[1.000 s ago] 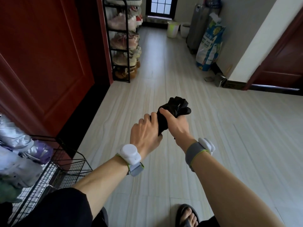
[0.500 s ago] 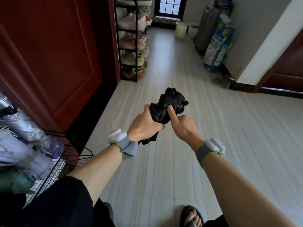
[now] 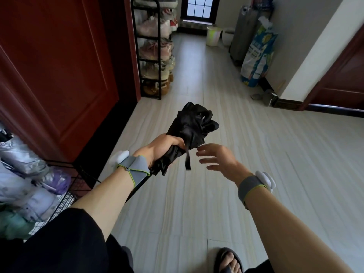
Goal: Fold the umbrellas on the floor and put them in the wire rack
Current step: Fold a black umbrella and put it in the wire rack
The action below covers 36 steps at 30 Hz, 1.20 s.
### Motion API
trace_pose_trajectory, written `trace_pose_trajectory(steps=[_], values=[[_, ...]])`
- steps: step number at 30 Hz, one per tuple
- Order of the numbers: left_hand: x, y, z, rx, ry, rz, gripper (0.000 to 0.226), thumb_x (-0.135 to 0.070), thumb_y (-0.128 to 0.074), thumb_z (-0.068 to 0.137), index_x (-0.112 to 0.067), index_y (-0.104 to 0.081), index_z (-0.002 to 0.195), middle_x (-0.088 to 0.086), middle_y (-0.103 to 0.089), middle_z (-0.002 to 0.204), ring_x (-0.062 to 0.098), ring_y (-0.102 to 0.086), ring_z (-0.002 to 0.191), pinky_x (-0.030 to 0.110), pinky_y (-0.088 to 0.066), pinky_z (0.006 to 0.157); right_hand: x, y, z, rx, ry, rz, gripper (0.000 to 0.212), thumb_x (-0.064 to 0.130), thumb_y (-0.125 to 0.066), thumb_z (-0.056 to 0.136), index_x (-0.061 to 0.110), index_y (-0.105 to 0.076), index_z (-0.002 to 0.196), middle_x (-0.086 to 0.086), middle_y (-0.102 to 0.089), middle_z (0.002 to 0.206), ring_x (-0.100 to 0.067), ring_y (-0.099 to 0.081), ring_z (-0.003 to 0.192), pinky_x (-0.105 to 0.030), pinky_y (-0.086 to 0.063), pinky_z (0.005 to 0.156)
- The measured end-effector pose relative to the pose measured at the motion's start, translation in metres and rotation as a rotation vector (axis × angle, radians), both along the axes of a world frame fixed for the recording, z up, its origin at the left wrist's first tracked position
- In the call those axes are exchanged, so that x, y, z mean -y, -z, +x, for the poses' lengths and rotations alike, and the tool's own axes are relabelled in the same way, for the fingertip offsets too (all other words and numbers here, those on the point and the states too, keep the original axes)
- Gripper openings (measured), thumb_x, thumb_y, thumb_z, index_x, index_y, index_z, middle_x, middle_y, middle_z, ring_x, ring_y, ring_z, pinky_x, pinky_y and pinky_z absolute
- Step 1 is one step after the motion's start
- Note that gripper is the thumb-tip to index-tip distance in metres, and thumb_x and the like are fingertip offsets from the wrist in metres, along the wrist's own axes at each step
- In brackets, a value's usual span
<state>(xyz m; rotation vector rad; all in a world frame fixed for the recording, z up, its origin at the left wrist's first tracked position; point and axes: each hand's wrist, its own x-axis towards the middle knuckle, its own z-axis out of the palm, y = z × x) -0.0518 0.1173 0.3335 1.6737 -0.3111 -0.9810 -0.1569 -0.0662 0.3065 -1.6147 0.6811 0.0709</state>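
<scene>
My left hand (image 3: 162, 147) grips the black umbrella (image 3: 194, 125) around its bunched canopy, held up over the floor (image 3: 285, 174), apart from the wire rack (image 3: 66, 200) at my left. My right hand (image 3: 218, 159) is spread open just beside the dangling strap (image 3: 188, 159), holding nothing. With the strap unfastened, I reckon the folds could spring loose, or snag on the rack's wires going in

Umbrella (image 3: 194, 125) is up in the middle, held in the left hand (image 3: 163, 146), with the right hand (image 3: 216, 158) just beside it on the right. Wire rack (image 3: 66, 200) sits lower left by the door (image 3: 59, 66), with folded umbrellas (image 3: 23, 164) piled in it. Shoe rack (image 3: 153, 48) is further back, 2 buckets (image 3: 213, 36) at the far end, and a sack (image 3: 258, 56) along the right wall.
</scene>
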Motion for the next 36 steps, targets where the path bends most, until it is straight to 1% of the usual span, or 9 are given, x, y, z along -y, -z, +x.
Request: trace_pose_trajectory(steps=[4,7,12,16,20,24,28,32,36], values=[[0.004,0.006,0.002,0.181,-0.102,0.105,0.005,-0.019,-0.070,0.079,-0.016,-0.066,0.081,0.002,-0.065,0.067,0.022,-0.060,0.061,0.028,-0.044,0.059,0.000,-0.001,-0.001,-0.003,-0.059,-0.026,0.032,0.037,-0.055,0.099,0.014,-0.073,0.111,0.000,-0.078,0.108,-0.024,-0.072,0.105,-0.040,-0.053,0.094],[0.008,0.014,0.005,0.303,-0.143,0.189,0.031,-0.028,-0.072,0.073,-0.026,-0.065,0.103,0.002,-0.070,0.097,0.024,-0.065,0.089,0.034,-0.052,0.073,-0.012,-0.006,0.000,0.041,-0.120,-0.178,0.044,0.052,-0.058,0.097,0.011,-0.076,0.099,0.000,-0.078,0.099,-0.024,-0.073,0.099,-0.037,-0.053,0.087],[0.017,0.019,-0.001,0.607,-0.120,0.414,0.067,-0.038,-0.068,0.080,-0.029,-0.042,0.141,0.007,-0.065,0.106,0.030,-0.064,0.093,0.034,-0.050,0.074,-0.032,-0.014,0.011,0.156,-0.064,-0.203,0.045,0.058,-0.057,0.097,0.016,-0.075,0.099,0.001,-0.078,0.098,-0.014,-0.072,0.091,-0.035,-0.056,0.085],[0.026,0.026,-0.014,0.851,-0.143,0.599,0.056,-0.041,-0.057,0.087,-0.024,-0.032,0.135,0.006,-0.064,0.093,0.031,-0.063,0.079,0.039,-0.054,0.072,-0.038,-0.011,0.018,0.171,-0.007,-0.263,0.032,0.025,-0.052,0.105,0.008,-0.067,0.083,-0.003,-0.070,0.080,-0.015,-0.066,0.074,-0.037,-0.056,0.084],[0.035,0.044,-0.027,1.178,-0.163,0.613,0.056,-0.029,-0.055,0.092,-0.015,-0.027,0.139,0.009,-0.064,0.105,0.034,-0.062,0.070,0.035,-0.041,0.058,-0.042,-0.023,0.021,0.084,0.031,-0.241,0.023,0.008,-0.039,0.100,0.011,-0.048,0.078,-0.004,-0.046,0.073,-0.017,-0.035,0.056,-0.032,-0.033,0.054],[0.036,0.053,-0.029,1.342,-0.118,0.788,0.074,-0.033,-0.066,0.089,-0.011,-0.027,0.147,0.009,-0.060,0.101,0.025,-0.064,0.063,0.029,-0.033,0.049,-0.044,-0.028,0.019,0.049,0.046,-0.240,0.029,0.035,-0.043,0.100,0.019,-0.050,0.077,0.001,-0.050,0.075,-0.015,-0.036,0.057,-0.028,-0.027,0.055],[0.036,0.062,-0.036,1.594,-0.109,0.736,0.075,-0.022,-0.080,0.074,-0.007,-0.041,0.137,0.008,-0.059,0.083,0.021,-0.052,0.050,0.028,-0.025,0.044,-0.045,-0.025,0.017,0.007,0.080,-0.219,0.076,0.089,-0.044,0.079,0.021,-0.069,0.103,0.004,-0.060,0.080,-0.011,-0.040,0.056,-0.025,-0.031,0.052],[0.037,0.064,-0.049,1.854,-0.046,0.507,0.053,-0.001,-0.043,0.085,0.000,-0.050,0.138,0.015,-0.060,0.100,0.026,-0.052,0.060,0.035,-0.036,0.051,-0.028,-0.021,0.011,0.000,0.199,-0.125,0.063,0.086,-0.063,0.071,0.024,-0.066,0.084,0.009,-0.054,0.055,-0.011,-0.038,0.043,-0.026,-0.030,0.044],[0.032,0.074,-0.053,2.034,0.039,0.440,0.047,0.001,-0.033,0.092,-0.001,-0.049,0.135,0.017,-0.061,0.114,0.025,-0.050,0.065,0.035,-0.040,0.057,-0.022,-0.023,0.003,0.020,0.172,-0.011,0.043,0.065,-0.076,0.079,0.027,-0.057,0.073,0.016,-0.046,0.043,-0.001,-0.039,0.032,-0.019,-0.029,0.036]])
